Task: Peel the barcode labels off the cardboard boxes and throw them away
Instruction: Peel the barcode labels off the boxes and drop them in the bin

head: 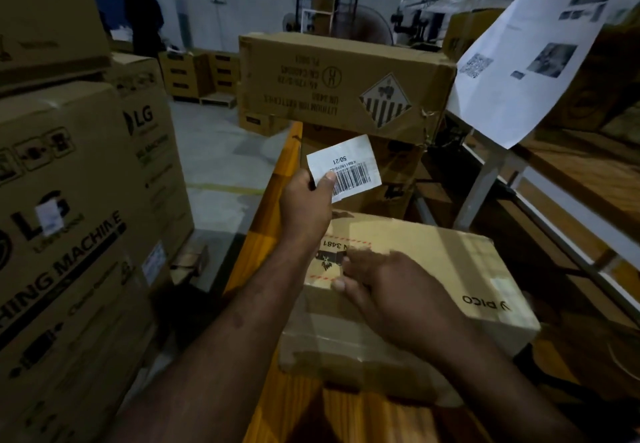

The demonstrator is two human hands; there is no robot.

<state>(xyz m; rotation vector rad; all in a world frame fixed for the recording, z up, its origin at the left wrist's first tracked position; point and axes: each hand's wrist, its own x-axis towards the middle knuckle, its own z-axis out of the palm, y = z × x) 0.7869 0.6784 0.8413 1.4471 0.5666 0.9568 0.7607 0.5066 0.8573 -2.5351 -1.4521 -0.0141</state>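
Dim warehouse, LG cartons (69, 234) stacked left, wooden desk (273, 411) ahead. Left hand (304, 207) pinches a peeled barcode label (349, 165) by its corner, raised clear above the PICO box (450, 262) on the desk. Right hand (391, 297) rests on that box, fingertips (341, 283) at the red-dashed 3481 mark (332, 255); blurred, cannot tell if it pinches anything

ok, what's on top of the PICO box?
The right hand rests on the PICO box, fingertips at a red-dashed UN 3481 label. The hand covers part of that label.
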